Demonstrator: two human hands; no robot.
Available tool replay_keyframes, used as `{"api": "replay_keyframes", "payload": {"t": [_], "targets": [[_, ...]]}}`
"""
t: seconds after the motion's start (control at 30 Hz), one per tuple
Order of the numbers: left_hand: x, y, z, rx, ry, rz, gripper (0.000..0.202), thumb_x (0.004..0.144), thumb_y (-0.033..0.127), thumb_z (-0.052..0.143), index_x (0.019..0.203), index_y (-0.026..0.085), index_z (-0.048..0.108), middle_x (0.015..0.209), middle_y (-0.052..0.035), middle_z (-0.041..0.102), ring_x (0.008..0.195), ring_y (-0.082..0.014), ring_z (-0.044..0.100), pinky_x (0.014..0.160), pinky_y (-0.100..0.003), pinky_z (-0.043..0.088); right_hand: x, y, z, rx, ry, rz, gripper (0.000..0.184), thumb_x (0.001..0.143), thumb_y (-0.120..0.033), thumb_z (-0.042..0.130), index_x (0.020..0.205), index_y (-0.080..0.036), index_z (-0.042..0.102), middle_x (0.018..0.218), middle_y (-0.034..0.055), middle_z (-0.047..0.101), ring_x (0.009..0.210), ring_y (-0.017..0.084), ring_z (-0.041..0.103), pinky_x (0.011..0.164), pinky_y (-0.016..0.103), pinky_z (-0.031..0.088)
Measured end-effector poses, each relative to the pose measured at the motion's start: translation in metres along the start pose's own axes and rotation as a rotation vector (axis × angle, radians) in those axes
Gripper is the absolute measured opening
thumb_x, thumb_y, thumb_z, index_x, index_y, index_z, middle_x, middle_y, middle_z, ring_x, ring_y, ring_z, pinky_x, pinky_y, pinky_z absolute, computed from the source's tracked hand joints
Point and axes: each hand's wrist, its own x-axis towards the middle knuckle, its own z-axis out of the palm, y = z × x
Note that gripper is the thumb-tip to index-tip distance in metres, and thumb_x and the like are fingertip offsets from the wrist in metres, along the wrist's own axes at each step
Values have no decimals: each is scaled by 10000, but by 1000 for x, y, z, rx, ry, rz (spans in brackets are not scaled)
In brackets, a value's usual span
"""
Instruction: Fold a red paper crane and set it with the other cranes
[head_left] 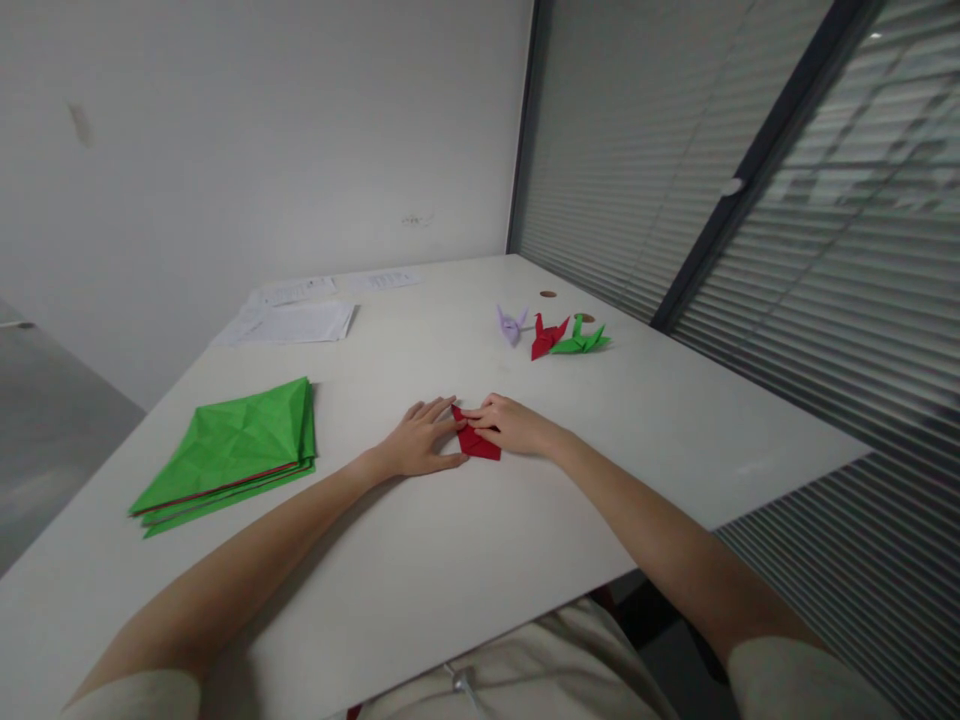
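Note:
A small folded red paper (pixel 477 441) lies flat on the white table (pixel 465 540) in front of me. My left hand (pixel 420 440) rests on its left side with fingers stretched flat, pressing the paper down. My right hand (pixel 508 422) lies over its right side, fingers curled and pressed on the fold. Both hands touch the paper and meet at its upper tip.
A stack of green paper sheets (pixel 236 450) lies at the left. Three folded paper cranes, purple (pixel 511 324), red (pixel 547 337) and green (pixel 581 340), sit at the back right. White printed sheets (pixel 300 320) lie at the far side. Window blinds (pixel 787 230) run along the right.

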Motion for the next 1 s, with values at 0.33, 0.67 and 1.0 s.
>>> {"api": "replay_keyframes", "payload": {"t": [0.33, 0.67, 1.0], "targets": [[0, 0, 0, 12, 55, 21, 595, 819, 603, 532, 1330, 300, 495, 1462, -130, 330, 1343, -326, 339, 1087, -540, 277, 1, 6, 3, 12, 10, -21, 296, 918, -205, 487, 1139, -214, 684, 1326, 49, 586, 933, 213, 523, 908, 393, 448], [0, 4, -2, 20, 108, 48, 537, 807, 578, 554, 1249, 274, 571, 1250, -106, 538, 1167, -279, 505, 1036, -478, 354, 0, 6, 1, 9, 3, -71, 271, 925, -199, 483, 1110, -194, 682, 1153, 66, 675, 916, 201, 528, 884, 360, 439], [1, 5, -5, 34, 83, 31, 540, 814, 571, 551, 1273, 287, 537, 1401, -94, 456, 1257, -286, 456, 1064, -488, 332, 0, 6, 1, -5, -10, -70, 286, 928, -201, 470, 1126, -204, 676, 1221, 55, 644, 968, 203, 539, 903, 362, 440]]}}
